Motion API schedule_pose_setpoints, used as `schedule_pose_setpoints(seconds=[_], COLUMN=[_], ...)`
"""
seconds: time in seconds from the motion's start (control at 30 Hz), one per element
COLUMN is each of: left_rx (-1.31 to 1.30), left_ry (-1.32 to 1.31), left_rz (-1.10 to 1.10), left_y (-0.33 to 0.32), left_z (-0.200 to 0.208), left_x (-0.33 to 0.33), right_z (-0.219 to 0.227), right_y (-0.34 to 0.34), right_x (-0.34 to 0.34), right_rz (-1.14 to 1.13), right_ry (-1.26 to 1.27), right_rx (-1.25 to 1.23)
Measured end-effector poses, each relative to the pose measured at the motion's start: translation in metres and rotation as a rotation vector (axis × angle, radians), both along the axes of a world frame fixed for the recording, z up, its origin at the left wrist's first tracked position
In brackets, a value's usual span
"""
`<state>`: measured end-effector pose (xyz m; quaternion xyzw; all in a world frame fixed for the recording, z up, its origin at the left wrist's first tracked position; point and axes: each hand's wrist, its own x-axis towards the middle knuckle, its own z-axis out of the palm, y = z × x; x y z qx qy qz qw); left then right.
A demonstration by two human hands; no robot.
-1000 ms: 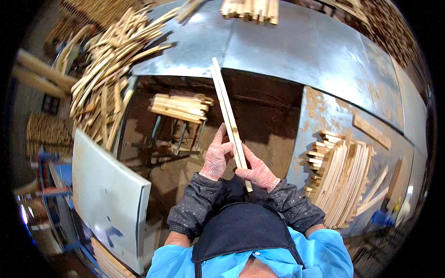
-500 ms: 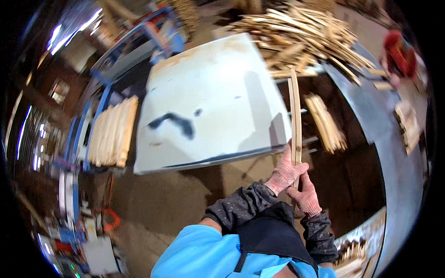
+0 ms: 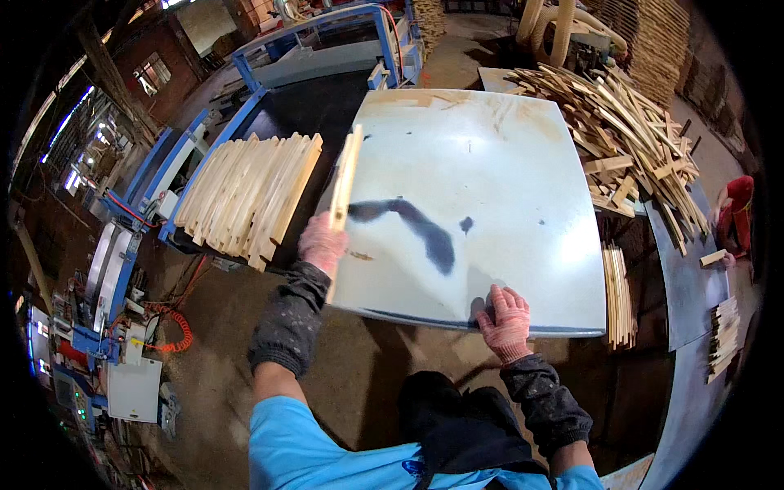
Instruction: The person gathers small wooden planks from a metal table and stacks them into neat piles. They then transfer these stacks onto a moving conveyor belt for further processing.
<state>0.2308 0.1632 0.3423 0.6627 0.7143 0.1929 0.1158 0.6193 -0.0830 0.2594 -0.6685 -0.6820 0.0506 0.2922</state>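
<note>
My left hand (image 3: 323,243), in a pale pinkish work glove, is closed around a wooden strip (image 3: 348,175). The strip points away from me over the left edge of a pale metal-topped table (image 3: 506,188). To its left, a row of similar wooden strips (image 3: 245,192) lies side by side on the dark bed of a blue-framed machine (image 3: 314,102). My right hand (image 3: 505,320), gloved alike, rests at the table's near edge with its fingers apart and nothing in it.
A loose heap of wooden strips (image 3: 629,139) lies beyond the table at the right, with a smaller bundle (image 3: 618,294) below it. A grey-blue bench (image 3: 682,269) runs along the right side. An orange coiled hose (image 3: 175,331) hangs at the left near a control panel (image 3: 72,398).
Both hands held the strip together at the table's right side. Now the strip is at the left edge in my left hand alone, and my right hand has let go. The view has swung left.
</note>
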Motion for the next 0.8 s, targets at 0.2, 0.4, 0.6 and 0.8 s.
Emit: schedule_pose_setpoints(seconds=[0.2, 0.4, 0.6, 0.8], left_rx=[-0.138, -0.217, 0.129, 0.065], left_ry=[0.297, 0.419, 0.575, 0.508], left_rz=[0.199, 0.215, 0.133, -0.031], left_y=[0.068, 0.071, 0.098, 0.116], left_z=[-0.019, -0.004, -0.077, -0.102], left_x=[-0.109, -0.128, -0.155, -0.169], right_z=[-0.002, 0.005, 0.008, 0.011], right_y=[0.029, 0.032, 0.033, 0.038], right_x=[-0.023, -0.029, -0.035, -0.034], right_rz=[0.026, 0.040, 0.016, 0.106], right_ry=[-0.093, -0.101, -0.126, 0.061], right_rx=[0.007, -0.009, -0.004, -0.128])
